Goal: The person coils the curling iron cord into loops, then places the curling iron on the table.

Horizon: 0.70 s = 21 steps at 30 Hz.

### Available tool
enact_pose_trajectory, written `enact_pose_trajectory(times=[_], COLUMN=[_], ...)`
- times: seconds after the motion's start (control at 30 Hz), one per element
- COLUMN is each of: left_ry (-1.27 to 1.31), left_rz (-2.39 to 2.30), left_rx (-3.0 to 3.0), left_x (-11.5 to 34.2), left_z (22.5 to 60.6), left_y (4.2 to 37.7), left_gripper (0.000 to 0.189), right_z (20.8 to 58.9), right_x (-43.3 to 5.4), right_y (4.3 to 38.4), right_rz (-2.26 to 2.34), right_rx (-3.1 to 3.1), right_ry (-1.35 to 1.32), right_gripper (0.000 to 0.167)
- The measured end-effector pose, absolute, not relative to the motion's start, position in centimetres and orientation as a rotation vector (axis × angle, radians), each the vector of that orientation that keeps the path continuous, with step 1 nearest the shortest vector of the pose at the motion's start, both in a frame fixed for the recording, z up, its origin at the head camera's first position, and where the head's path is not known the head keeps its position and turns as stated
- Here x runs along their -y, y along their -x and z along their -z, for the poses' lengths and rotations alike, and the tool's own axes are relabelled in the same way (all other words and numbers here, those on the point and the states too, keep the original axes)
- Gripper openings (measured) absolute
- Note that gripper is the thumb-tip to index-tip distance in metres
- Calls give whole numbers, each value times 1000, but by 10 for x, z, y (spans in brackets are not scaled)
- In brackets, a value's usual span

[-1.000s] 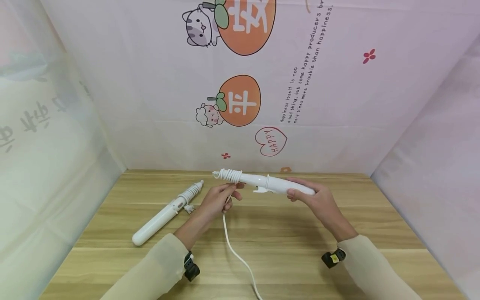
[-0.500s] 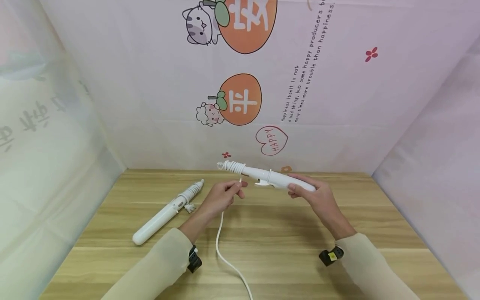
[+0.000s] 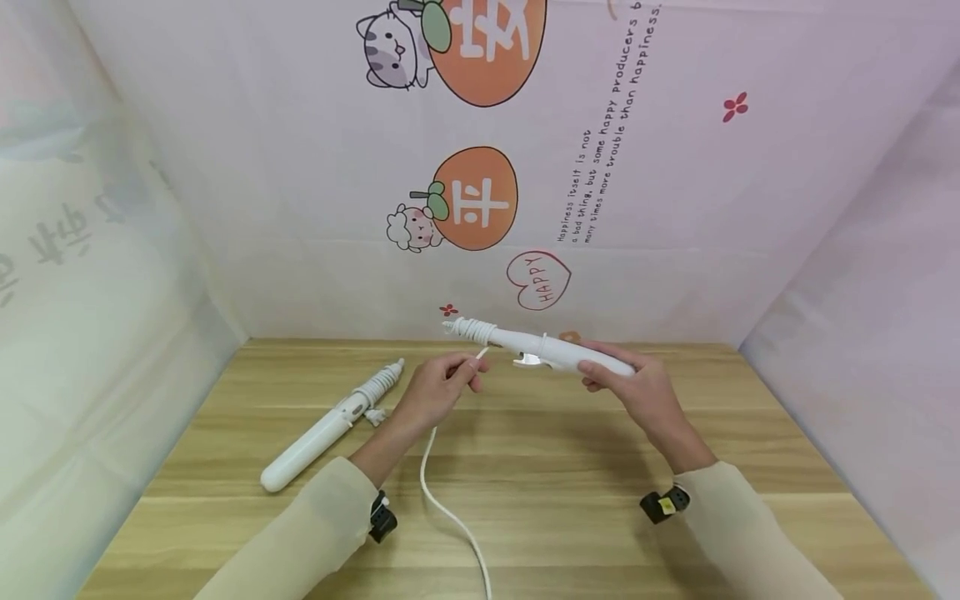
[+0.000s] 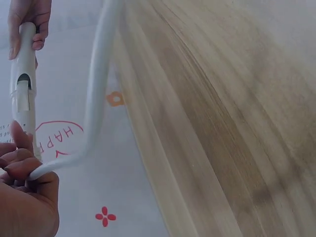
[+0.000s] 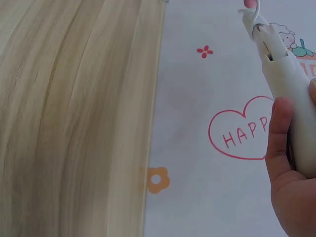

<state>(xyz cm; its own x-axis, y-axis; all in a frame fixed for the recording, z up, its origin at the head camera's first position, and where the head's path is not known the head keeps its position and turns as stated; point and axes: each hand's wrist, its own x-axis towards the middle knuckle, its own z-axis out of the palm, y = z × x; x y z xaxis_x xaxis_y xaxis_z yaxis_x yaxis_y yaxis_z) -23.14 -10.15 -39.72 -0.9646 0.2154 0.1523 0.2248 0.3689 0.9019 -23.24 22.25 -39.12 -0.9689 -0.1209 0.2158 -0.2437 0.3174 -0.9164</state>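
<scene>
A white curling iron (image 3: 566, 353) is held above the table by my right hand (image 3: 645, 396), which grips its thick rounded end. Several turns of white cord wrap its thin end (image 3: 474, 330), which points left and slightly up. Just below those turns, my left hand (image 3: 441, 390) pinches the cord (image 3: 456, 521) between thumb and fingers. From there the loose length runs down toward the front of the table. In the left wrist view, the cord (image 4: 98, 74) bends away from the pinching fingertips (image 4: 42, 170). The right wrist view shows the right thumb (image 5: 280, 128) along the iron.
To the left, a second white curling iron (image 3: 318, 446) lies diagonally on the wooden table (image 3: 570, 517), its cord wound and its plug (image 3: 377, 416) beside it. Printed white cloth (image 3: 300, 208) stands behind the table and along both sides.
The curling iron's wrapped end has risen a little and shifted right. My left hand has moved slightly up with the cord, and the loose length has swung left. My right hand keeps its grip.
</scene>
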Motion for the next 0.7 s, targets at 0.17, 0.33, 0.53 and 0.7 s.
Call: enact_pose_trajectory(times=[0.17, 0.33, 0.53, 0.7], left_ry=[419, 483, 692, 841], left_rz=[1656, 1451, 1087, 861], left_rx=[2615, 2679, 2687, 2650], left_x=[105, 110, 117, 124], left_z=[395, 391, 388, 386], left_y=[231, 233, 236, 239], left_gripper=[25, 25, 24, 18], right_z=[395, 397, 398, 399], right_x=[-226, -233, -238, -240], right_y=[235, 233, 227, 220], right_rz=[-1684, -1639, -1593, -1612], right_rx=[2496, 2556, 2673, 2731], right_ry=[-325, -356, -428, -491], right_gripper=[46, 45, 45, 43])
